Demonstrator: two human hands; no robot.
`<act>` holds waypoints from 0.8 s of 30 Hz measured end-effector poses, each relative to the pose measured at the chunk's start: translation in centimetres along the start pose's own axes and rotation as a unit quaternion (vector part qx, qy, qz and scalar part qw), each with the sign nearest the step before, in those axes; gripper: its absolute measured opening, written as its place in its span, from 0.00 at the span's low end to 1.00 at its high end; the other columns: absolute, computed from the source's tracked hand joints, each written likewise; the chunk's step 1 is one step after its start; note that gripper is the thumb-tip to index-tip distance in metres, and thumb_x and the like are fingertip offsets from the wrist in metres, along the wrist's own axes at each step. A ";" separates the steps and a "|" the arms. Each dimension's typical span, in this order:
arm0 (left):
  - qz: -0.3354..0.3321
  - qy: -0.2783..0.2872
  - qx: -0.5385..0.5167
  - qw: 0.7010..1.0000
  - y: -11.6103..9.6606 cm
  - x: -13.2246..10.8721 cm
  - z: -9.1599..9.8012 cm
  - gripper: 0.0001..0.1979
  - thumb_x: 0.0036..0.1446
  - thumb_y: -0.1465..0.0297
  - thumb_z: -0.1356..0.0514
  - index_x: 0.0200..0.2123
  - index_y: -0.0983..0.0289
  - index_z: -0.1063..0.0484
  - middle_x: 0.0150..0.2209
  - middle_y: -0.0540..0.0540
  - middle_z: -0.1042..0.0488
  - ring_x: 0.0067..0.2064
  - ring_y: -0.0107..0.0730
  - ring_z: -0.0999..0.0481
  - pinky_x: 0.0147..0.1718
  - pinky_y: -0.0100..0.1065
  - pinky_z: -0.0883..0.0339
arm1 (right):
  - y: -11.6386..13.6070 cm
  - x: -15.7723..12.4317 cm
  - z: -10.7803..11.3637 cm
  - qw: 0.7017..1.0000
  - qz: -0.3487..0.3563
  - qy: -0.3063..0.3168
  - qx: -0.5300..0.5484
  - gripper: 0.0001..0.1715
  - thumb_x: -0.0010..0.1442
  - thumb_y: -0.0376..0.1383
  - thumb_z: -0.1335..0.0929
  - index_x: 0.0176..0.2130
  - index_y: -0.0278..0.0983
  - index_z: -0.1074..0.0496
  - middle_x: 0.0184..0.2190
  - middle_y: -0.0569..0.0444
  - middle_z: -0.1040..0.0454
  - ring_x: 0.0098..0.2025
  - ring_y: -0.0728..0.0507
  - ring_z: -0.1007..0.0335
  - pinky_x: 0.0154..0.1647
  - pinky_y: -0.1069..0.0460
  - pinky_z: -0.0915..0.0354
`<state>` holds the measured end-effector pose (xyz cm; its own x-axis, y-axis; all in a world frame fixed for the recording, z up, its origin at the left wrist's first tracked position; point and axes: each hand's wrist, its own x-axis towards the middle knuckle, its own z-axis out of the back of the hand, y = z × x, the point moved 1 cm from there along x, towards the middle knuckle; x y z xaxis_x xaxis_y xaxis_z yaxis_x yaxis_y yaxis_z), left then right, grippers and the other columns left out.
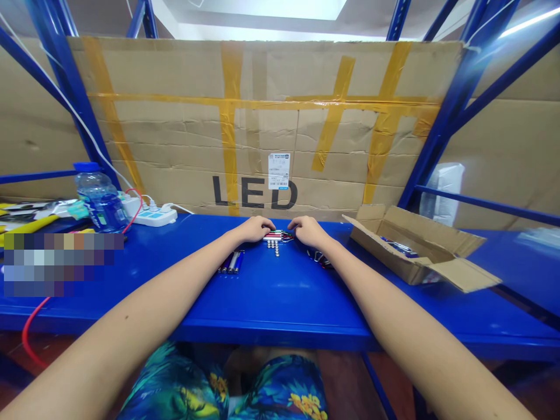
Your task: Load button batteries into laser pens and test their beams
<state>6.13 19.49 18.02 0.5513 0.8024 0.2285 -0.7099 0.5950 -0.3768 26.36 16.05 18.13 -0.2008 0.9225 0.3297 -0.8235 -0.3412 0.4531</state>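
The left hand [256, 227] and right hand [308, 230] are meeting at twelve o'clock on the blue counter [280, 297], both pinching a small bundle of pen-like sticks [275, 235], though it is too small to identify for sure. Tiny round cells [275, 247] are lying just beneath; a nudge could be scattering them toward the finished pens [231, 262] at ten o'clock.

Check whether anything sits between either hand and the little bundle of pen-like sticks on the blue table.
Nothing visible does. The left hand and right hand both rest directly on the bundle of sticks. The small round cells lie just in front of it, to the near side.
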 end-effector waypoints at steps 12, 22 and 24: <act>0.026 -0.027 -0.051 0.998 0.8 0.1 0.8 0.16 0.56 0.74 0.48 0.43 0.62 0.22 0.50 0.54 0.23 0.53 0.36 0.27 0.52 0.33 0.37 | 0.1 -0.1 -0.1 0.999 0.030 0.012 0.008 0.26 0.52 0.20 0.39 0.43 0.35 0.21 0.43 0.48 0.20 0.46 0.44 0.26 0.50 0.53 0.35; 0.041 0.131 -0.044 0.990 0.9 -4.4 6.5 0.06 0.46 0.68 0.37 0.28 0.62 0.22 0.32 0.51 0.20 0.35 0.31 0.25 0.37 0.28 0.36 | 2.7 -2.3 1.0 0.991 0.128 0.037 0.021 0.19 0.57 0.25 0.38 0.41 0.36 0.20 0.38 0.51 0.20 0.39 0.45 0.26 0.43 0.53 0.34; 0.047 0.195 -0.059 0.978 0.6 -5.2 7.4 0.06 0.43 0.66 0.35 0.26 0.61 0.21 0.30 0.50 0.21 0.34 0.31 0.25 0.36 0.27 0.37 | 4.8 -3.7 0.7 0.979 0.188 0.069 0.049 0.20 0.58 0.26 0.38 0.44 0.38 0.21 0.41 0.52 0.20 0.40 0.45 0.26 0.43 0.53 0.35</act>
<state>-0.41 15.96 23.25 0.6273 0.7615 -0.1631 -0.7225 0.4909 -0.4868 23.50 10.86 19.66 -0.5543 0.7420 0.3769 -0.6245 -0.6702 0.4009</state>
